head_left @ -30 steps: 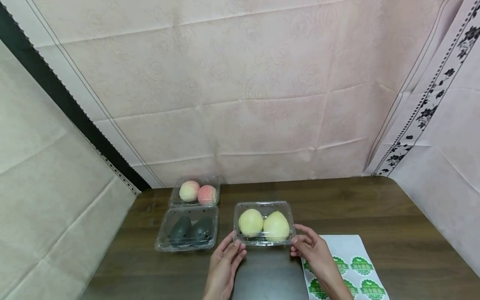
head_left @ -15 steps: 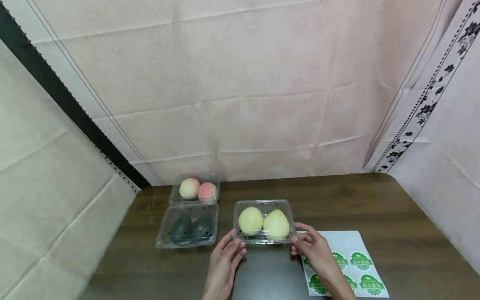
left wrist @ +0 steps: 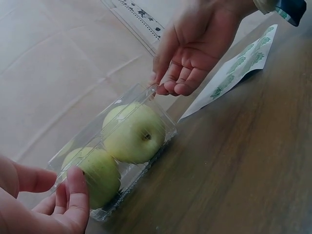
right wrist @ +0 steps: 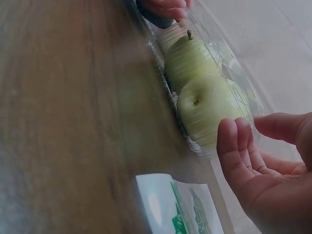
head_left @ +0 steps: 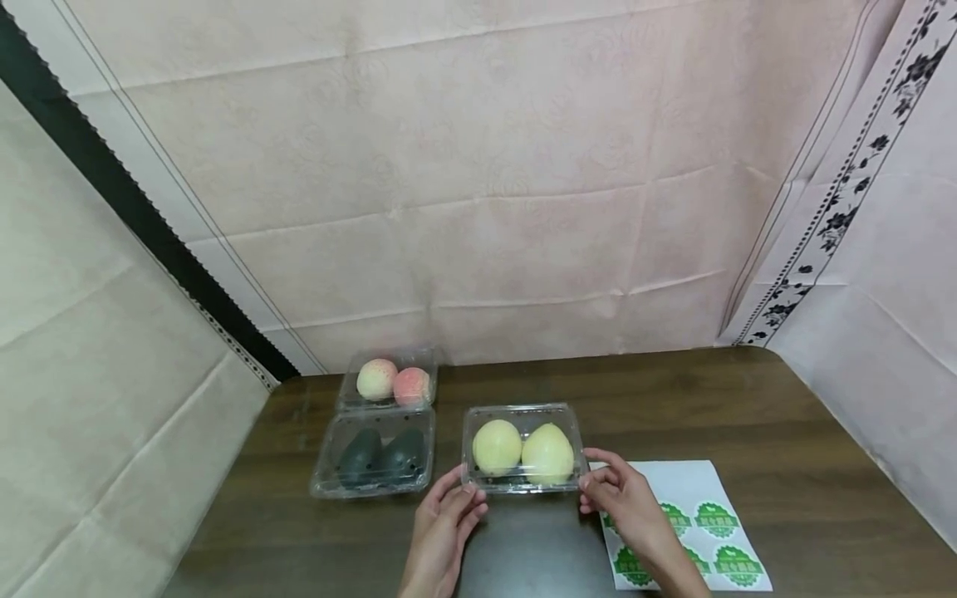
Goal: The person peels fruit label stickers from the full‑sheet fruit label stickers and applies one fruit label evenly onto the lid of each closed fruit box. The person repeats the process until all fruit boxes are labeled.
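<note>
A clear plastic clamshell box stands at mid-table with two yellow-green fruits inside, one at left and a pear-shaped one at right. My left hand pinches its near left corner between thumb and fingers. At the near right corner, my right hand pinches the edge with thumb and index finger, the other fingers curled below. The left wrist view shows the box lid down over the fruits. In the right wrist view, a stem shows on the farther fruit.
To the left, a clear box holds two dark green oval fruits. Behind it another clear box has two pinkish peaches. A white sheet of round green stickers lies at right, partly under my right forearm. Fabric walls bound the wooden table.
</note>
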The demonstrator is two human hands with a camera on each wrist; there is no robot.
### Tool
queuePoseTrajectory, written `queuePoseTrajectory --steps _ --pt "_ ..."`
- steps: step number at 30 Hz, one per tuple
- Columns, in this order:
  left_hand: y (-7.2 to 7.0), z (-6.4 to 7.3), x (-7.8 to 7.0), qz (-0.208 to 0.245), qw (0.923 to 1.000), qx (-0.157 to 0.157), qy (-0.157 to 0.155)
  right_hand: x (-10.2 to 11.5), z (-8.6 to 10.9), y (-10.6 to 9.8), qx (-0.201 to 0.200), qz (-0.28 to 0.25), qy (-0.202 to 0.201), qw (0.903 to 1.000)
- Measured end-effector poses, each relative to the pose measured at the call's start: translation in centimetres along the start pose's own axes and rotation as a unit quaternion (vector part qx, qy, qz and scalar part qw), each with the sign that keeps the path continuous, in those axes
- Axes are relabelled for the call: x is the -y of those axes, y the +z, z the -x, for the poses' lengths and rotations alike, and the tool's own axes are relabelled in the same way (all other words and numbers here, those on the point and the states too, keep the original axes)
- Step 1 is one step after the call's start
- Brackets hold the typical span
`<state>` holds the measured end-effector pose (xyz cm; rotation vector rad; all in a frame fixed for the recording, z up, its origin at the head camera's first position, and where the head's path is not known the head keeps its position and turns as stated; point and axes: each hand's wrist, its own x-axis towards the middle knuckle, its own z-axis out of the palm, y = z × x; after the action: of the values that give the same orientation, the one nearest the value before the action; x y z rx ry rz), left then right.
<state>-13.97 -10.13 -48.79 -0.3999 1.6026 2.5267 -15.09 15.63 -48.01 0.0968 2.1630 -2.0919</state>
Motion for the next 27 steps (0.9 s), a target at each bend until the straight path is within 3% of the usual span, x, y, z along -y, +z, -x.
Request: queuePoseTrajectory --steps 18,22,27 --pt "-0.9 1.8 0.1 -0.02 0.9998 0.001 -0.003 -0.3 1.0 -0.5 0.06 0.007 -0.005 0.9982" --pt "-1.0 1.9 0.1 -0.01 0.9999 -0.006 -0.009 -0.2 1.1 -0.5 0.065 0.032 -0.013 0.9973" --pt "-0.8 1.9 0.1 0.013 0.9994 -0.019 -0.026 0.0 1.4 -0.3 0.04 0.099 -0.019 0.9941"
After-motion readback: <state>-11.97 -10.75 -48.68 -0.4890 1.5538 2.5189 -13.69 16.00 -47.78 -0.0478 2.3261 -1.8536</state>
